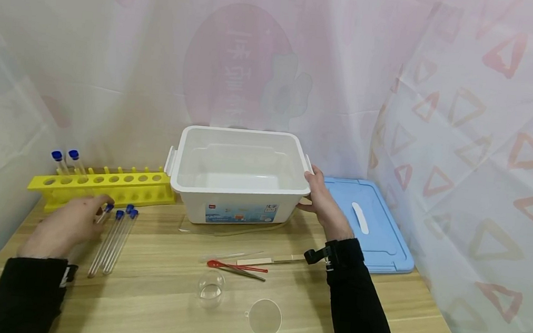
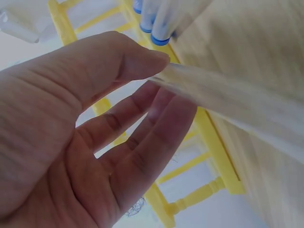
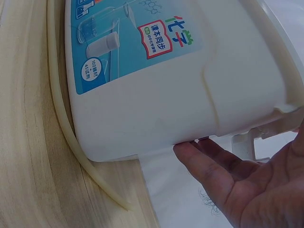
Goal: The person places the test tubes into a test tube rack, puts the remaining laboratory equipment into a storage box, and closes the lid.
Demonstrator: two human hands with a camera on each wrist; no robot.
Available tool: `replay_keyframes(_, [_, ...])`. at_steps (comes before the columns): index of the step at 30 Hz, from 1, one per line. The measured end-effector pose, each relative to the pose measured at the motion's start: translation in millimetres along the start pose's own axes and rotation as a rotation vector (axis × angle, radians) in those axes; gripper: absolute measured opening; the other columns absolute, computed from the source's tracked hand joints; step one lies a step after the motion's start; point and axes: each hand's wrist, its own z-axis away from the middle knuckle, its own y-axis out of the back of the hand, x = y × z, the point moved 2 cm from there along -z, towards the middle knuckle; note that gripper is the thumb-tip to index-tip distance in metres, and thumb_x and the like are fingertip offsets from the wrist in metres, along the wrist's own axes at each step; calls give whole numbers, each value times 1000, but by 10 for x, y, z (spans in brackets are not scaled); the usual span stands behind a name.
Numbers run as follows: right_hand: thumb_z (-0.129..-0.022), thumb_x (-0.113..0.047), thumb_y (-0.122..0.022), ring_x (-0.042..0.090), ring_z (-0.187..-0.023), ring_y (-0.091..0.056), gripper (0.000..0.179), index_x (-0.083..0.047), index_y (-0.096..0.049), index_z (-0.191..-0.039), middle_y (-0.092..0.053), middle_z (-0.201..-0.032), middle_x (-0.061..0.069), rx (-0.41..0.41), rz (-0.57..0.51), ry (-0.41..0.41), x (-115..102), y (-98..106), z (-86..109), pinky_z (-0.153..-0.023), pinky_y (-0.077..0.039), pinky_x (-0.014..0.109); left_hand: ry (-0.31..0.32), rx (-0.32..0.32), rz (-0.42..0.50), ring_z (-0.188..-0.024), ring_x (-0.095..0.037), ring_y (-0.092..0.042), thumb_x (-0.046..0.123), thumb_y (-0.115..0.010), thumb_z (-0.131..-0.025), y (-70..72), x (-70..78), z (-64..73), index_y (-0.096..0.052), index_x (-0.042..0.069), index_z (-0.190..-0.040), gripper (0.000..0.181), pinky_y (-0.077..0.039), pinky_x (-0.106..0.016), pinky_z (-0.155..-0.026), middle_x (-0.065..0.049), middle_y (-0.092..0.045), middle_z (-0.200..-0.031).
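Note:
On the left, my left hand (image 1: 68, 223) pinches a clear test tube (image 2: 228, 97) with a blue cap between thumb and fingertips. Beside it, several blue-capped test tubes (image 1: 114, 243) lie side by side on the table. Just behind that hand stands a yellow test tube rack (image 1: 126, 191), with two capped tubes (image 1: 74, 159) upright at its left end. My right hand (image 1: 325, 206) holds the right end of a white plastic box (image 1: 240, 190), thumb at the rim and fingers against the side under the handle (image 3: 244, 145). Nothing shows inside the box.
A blue lid (image 1: 380, 224) lies at the right. In front of the box are a red spoon (image 1: 238, 266), a dark thin tool (image 1: 245, 274), a pale flat strip (image 1: 255, 262), a small clear beaker (image 1: 210, 291) and a clear round disc (image 1: 265, 318). Pale tubing (image 3: 61, 114) runs by the box's base.

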Motion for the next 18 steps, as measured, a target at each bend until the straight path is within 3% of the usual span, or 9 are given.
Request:
replay_keyframes(8, [-125, -61, -37, 52, -170, -48, 80, -34, 2, -189, -32, -188, 23, -6, -1, 6, 7, 3, 4, -132, -50, 77, -41, 73, -33, -118, -61, -74, 5, -79, -106, 105, 41, 71, -48, -9, -161, 65, -66, -69, -86, -43, -72, -136])
replay_keyframes(14, [-125, -61, -37, 51, -170, -49, 79, -34, 1, -189, -32, -188, 22, -9, 3, 8, 2, 2, 11, -132, -50, 77, -37, 85, -13, -113, -54, -74, 7, -78, -106, 187, 56, 110, -43, -10, -166, 71, -65, -59, -80, -45, -67, -143])
replay_keyframes(18, [-125, -61, -37, 50, -169, -50, 79, -34, 0, -189, -31, -188, 21, -7, 0, 6, 4, 2, 6, -132, -51, 76, -25, 101, -9, -117, -55, -72, 8, -77, -107, 240, 64, 144, -38, -10, -171, 77, -65, -62, -84, -48, -61, -150])
